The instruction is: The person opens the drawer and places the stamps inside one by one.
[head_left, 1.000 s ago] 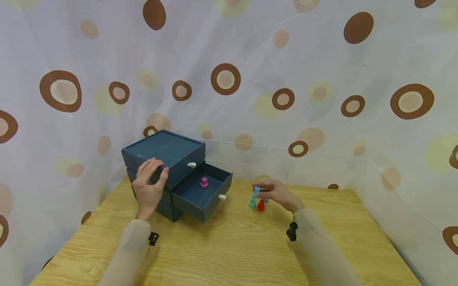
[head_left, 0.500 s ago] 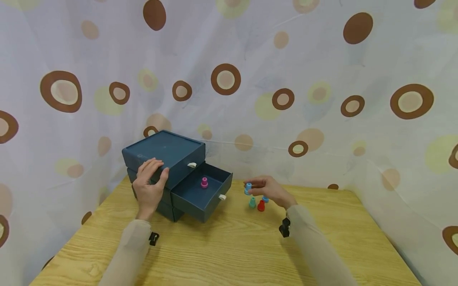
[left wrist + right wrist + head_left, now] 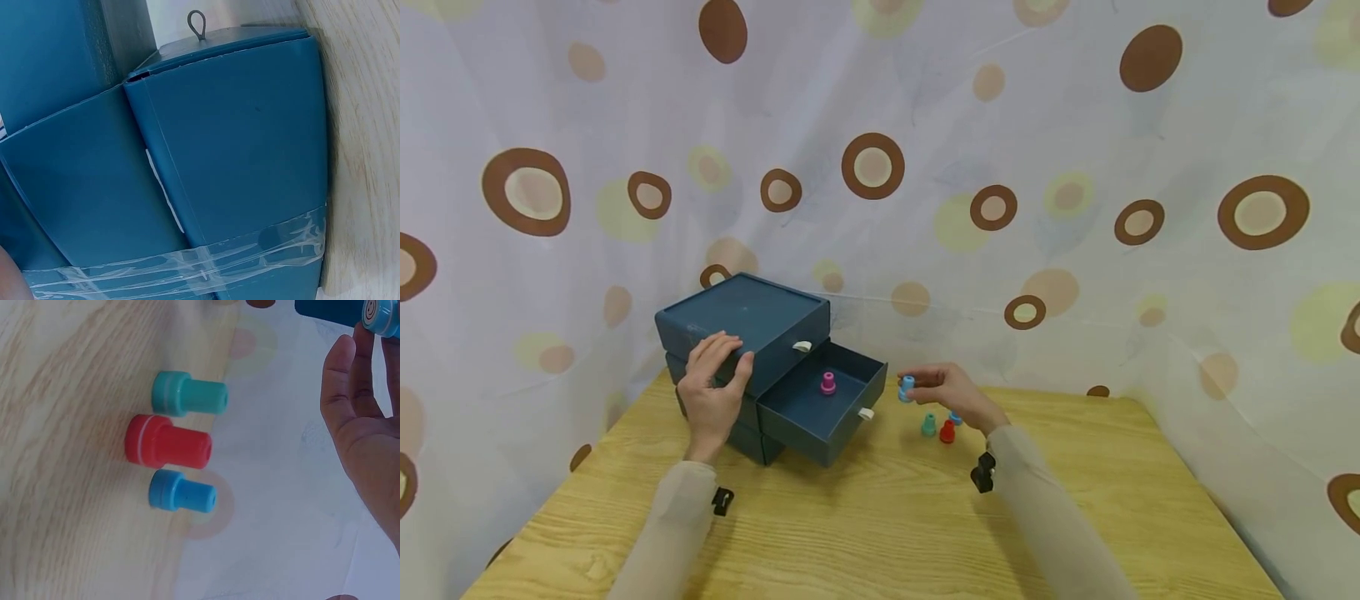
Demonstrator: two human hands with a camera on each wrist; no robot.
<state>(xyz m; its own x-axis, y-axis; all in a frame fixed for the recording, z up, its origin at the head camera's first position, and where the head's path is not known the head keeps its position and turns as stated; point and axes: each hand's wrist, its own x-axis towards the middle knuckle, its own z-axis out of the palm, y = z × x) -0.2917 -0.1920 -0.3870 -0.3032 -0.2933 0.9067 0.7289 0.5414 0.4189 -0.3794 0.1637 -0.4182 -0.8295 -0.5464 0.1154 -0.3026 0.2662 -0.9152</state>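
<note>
The light blue stamp (image 3: 907, 388) is held off the desk (image 3: 880, 533), near its back edge, just right of an open drawer (image 3: 808, 412). The right hand (image 3: 951, 390) has its fingers clamped on it, thumb against one side; the right wrist view shows a spiral mark on its end. Behind that hand, a teal stamp (image 3: 187, 395), a red stamp (image 3: 164, 444) and a blue stamp (image 3: 178, 490) stand close together, nearer the desk's back edge than its front. Inside the drawer, a magenta stamp (image 3: 828, 383) stands upright. The dark blue drawer chest (image 3: 745, 308) sits toward the desk's back left corner, clear tape (image 3: 187, 265) across its lower part in the left wrist view. The left hand (image 3: 709, 404) lies at its near top corner, thumb and fingers apart; how firmly it presses, I cannot tell.
</note>
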